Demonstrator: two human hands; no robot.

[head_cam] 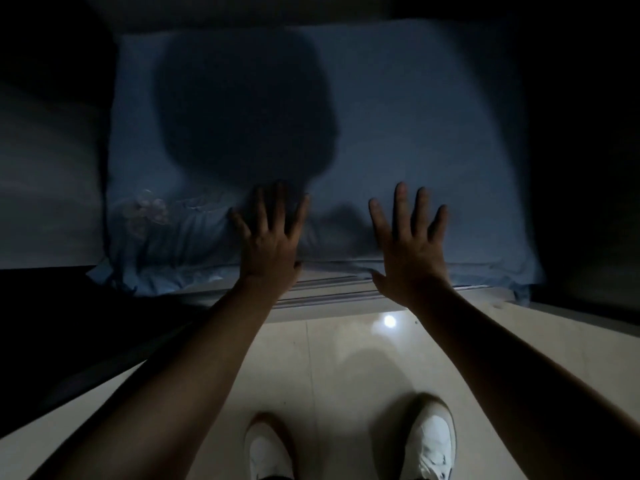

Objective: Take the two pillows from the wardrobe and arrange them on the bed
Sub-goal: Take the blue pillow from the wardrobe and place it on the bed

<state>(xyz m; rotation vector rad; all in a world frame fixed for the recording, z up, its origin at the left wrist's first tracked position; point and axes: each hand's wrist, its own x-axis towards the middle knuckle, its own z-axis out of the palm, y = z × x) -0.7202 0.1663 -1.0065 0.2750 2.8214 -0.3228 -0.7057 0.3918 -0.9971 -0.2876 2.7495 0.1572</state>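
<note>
Nothing is gripped: the left hand (272, 237) and right hand (410, 242) are spread flat against a blue pillow (398, 133) at twelve o'clock. Its left part is darkened by shadow; surroundings cannot be made out.

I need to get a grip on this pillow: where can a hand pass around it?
The blue pillow nearly fills the dark opening. Both hands, left hand and right hand, lie open on its front. Its near edge overhangs the ledge, so fingers could slip under there, between the hands. The pillow's left side, by the pale fabric, looks tight. The right side is too dark to judge.
</note>
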